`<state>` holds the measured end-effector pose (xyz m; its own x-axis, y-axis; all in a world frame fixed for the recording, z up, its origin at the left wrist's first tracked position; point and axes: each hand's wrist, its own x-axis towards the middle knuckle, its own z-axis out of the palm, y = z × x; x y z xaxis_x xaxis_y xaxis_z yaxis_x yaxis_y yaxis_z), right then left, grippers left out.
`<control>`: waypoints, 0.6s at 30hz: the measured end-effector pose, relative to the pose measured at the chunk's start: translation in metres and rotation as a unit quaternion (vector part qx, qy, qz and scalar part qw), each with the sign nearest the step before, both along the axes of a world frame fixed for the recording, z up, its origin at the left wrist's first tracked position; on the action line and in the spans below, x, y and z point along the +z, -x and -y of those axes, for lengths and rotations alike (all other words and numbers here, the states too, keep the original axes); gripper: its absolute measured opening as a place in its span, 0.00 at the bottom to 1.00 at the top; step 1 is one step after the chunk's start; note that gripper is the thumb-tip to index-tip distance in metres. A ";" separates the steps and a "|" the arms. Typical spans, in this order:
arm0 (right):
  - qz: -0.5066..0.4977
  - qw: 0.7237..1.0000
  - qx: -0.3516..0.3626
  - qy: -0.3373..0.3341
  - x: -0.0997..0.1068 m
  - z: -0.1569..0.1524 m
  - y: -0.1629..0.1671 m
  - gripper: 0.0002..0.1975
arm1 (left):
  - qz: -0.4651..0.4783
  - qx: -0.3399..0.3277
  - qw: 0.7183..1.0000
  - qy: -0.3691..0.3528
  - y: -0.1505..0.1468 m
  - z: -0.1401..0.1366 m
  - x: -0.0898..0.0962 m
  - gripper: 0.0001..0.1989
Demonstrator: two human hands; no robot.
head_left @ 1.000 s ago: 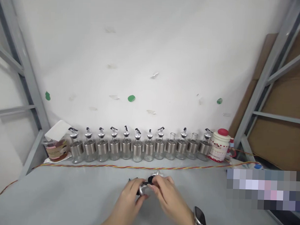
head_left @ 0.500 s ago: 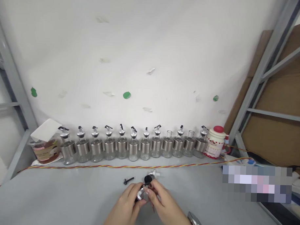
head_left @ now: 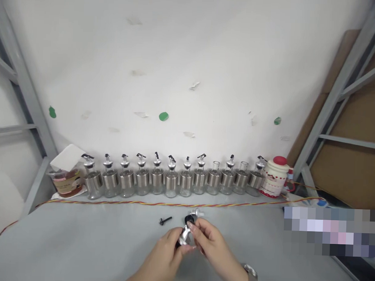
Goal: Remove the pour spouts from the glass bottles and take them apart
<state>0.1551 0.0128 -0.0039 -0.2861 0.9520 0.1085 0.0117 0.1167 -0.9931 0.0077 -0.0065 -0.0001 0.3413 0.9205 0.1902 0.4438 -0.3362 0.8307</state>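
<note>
My left hand (head_left: 163, 254) is closed round a silver bottle pourer spout (head_left: 184, 237), its narrow tip pointing up and away from me. At that tip, the thumb and fingers of my right hand (head_left: 210, 243) are pinched together; what lies between them is hidden. Just beyond my fingers, a second pourer (head_left: 197, 213), silver with a black stopper, lies on its side on the table. A small black flip lever (head_left: 165, 220) rests to its left.
Along the wall stands a row of glass bottles (head_left: 171, 180) with steel sleeves; most carry pourers, two have bare necks. A twisted red-yellow cord (head_left: 136, 202) runs before them. At the ends are a tea tub (head_left: 66, 183) and a red-lidded jar (head_left: 275, 178). Grey table (head_left: 94, 239).
The pourer in my left hand has tipped more upright, showing its silver spout. A black piece seen at my right fingertips earlier is no longer distinguishable. The whole view has shifted slightly.
</note>
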 end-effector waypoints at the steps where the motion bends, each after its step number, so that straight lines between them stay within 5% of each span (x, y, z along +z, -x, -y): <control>1: -0.002 1.000 0.007 0.014 0.003 0.000 0.000 0.19 | 0.016 -0.010 1.000 0.019 0.000 0.000 0.000 0.10; 5: -0.052 0.997 -0.035 0.045 0.018 -0.005 -0.014 0.20 | 0.070 0.024 0.993 0.094 0.004 -0.007 -0.002 0.14; 9: -0.030 0.985 -0.169 -0.027 0.026 -0.028 -0.050 0.17 | 0.120 0.102 0.982 0.104 0.009 -0.018 -0.003 0.18; 12: 0.148 0.958 -0.229 -0.083 0.011 -0.047 -0.070 0.15 | 0.157 0.107 0.976 0.103 0.008 -0.017 -0.001 0.19; 18: 0.213 0.944 -0.222 -0.120 -0.029 -0.058 -0.066 0.04 | 0.120 0.090 0.983 0.106 0.003 -0.002 0.007 0.25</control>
<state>0.2209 0.0704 -0.0330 0.0695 0.9511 0.3011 0.5052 0.2267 -0.8327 0.0045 -0.0043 0.0070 0.1373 0.9896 0.0423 0.2621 -0.0775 0.9619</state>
